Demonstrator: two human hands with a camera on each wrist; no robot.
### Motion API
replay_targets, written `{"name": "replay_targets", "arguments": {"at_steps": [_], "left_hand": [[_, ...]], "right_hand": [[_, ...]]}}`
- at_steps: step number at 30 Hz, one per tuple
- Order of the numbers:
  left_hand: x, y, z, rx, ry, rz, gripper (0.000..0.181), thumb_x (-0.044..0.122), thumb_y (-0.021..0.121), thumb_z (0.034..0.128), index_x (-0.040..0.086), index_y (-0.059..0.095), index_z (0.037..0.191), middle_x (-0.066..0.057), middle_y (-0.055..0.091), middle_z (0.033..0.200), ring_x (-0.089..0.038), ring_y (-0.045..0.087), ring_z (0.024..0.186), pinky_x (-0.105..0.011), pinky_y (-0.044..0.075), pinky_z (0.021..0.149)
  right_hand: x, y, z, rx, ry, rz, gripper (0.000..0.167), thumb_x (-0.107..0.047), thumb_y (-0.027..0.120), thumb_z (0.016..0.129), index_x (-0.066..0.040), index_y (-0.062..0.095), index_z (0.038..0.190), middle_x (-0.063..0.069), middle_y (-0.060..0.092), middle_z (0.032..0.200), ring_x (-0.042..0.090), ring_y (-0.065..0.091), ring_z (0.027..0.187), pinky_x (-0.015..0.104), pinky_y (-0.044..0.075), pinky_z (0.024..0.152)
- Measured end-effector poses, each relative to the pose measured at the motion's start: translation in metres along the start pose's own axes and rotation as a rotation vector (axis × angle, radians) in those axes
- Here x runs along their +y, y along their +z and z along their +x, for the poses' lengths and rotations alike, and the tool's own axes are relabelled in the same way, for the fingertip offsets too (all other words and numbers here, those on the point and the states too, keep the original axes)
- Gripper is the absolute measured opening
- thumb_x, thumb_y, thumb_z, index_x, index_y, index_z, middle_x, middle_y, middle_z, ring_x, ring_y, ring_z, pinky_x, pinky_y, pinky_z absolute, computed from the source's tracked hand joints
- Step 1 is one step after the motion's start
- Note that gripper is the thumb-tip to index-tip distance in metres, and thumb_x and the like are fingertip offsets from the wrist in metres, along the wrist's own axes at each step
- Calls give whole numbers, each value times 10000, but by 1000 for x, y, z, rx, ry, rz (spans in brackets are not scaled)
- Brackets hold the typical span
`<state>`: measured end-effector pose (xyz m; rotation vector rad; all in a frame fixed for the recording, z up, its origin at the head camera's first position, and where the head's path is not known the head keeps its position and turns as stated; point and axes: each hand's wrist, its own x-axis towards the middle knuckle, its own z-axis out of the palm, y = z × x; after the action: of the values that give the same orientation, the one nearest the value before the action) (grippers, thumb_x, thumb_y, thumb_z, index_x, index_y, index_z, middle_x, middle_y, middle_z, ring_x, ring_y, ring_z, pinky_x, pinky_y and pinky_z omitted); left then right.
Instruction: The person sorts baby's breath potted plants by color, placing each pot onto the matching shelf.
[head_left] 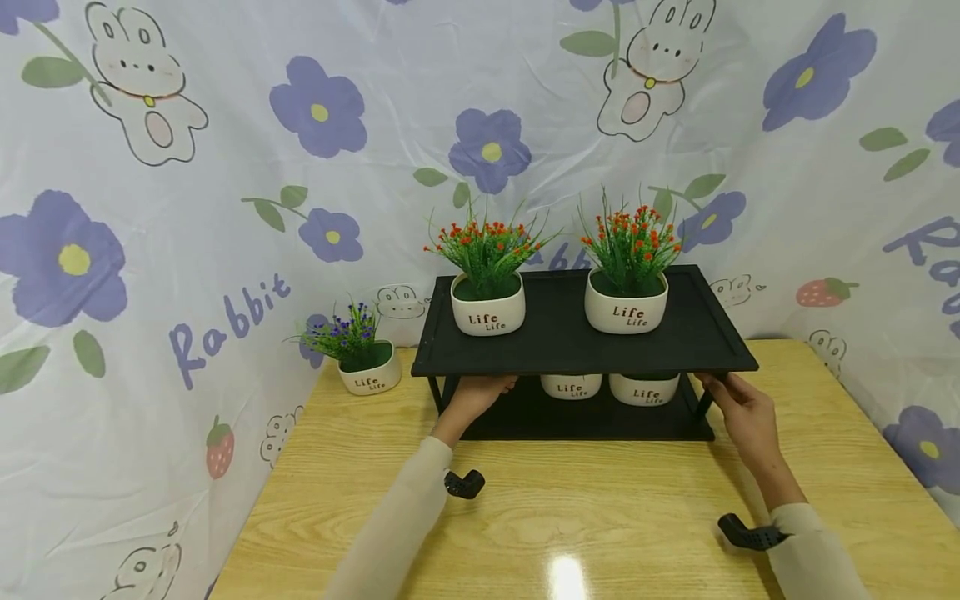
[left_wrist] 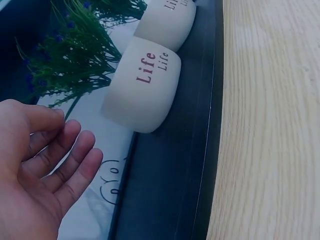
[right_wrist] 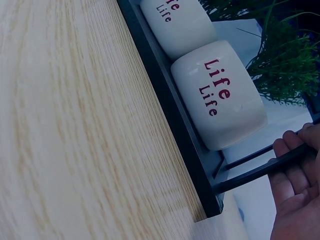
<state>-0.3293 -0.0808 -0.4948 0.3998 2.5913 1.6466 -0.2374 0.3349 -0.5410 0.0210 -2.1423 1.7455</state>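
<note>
A black two-tier shelf rack [head_left: 555, 350] stands on the wooden table. My left hand [head_left: 476, 397] reaches beneath its upper board on the left; in the left wrist view that hand [left_wrist: 47, 170] has loosely bent fingers and holds nothing, close to a white "Life" pot [left_wrist: 145, 85]. At the right end, my right hand [head_left: 746, 412] grips the rack's corner post [right_wrist: 260, 172], its fingers behind the post. Two white pots [head_left: 572, 386] [head_left: 647, 391] sit side by side on the lower board, their plants mostly hidden from the head view by the upper one.
On the upper board stand two white pots [head_left: 489, 315] [head_left: 626, 312] with red-flowered plants. Left of the rack, another pot [head_left: 372, 379] with purple flowers is on the table [head_left: 570, 508]. A rabbit-and-flower printed cloth [head_left: 225, 208] hangs behind and along the sides.
</note>
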Motion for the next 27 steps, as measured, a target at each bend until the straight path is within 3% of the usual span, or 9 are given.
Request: {"name": "replay_targets", "arguments": {"at_steps": [6,13,20,27], "left_hand": [[-1,-13,-12,-25,54,-11,198,132,662,1065,-23,720,1173,-179,736,962,-134,707,774,-304,628,749],[-7,-35,-29,-88,95,-12,211,153,644,1077,-41,725,1072,-164,717,899,-155,712,735,-293,623,697],[-9,-59,-45,-164,56,31,238,185,645,1079,-33,737,1110,-146,722,929,-152,705,761,-294,631,730],[-13,-80,-57,-101,-1,12,209,150,672,1056,-38,746,1106,-101,739,894,-151,710,743,-306,636,717]], "right_hand": [[0,0,0,5,10,-49,472,-292,585,1114,-26,599,1504,-326,691,1179,-191,610,1138,43,501,954],[0,-1,0,2,30,-88,505,-347,579,1114,-43,591,1517,-310,698,1202,-213,583,1134,32,495,948],[0,0,1,4,20,-89,498,-336,575,1117,-34,593,1512,-298,704,1209,-207,592,1138,38,497,955],[1,1,1,1,-2,-45,470,-286,584,1115,-17,600,1500,-308,700,1194,-187,616,1145,76,514,977]]}}
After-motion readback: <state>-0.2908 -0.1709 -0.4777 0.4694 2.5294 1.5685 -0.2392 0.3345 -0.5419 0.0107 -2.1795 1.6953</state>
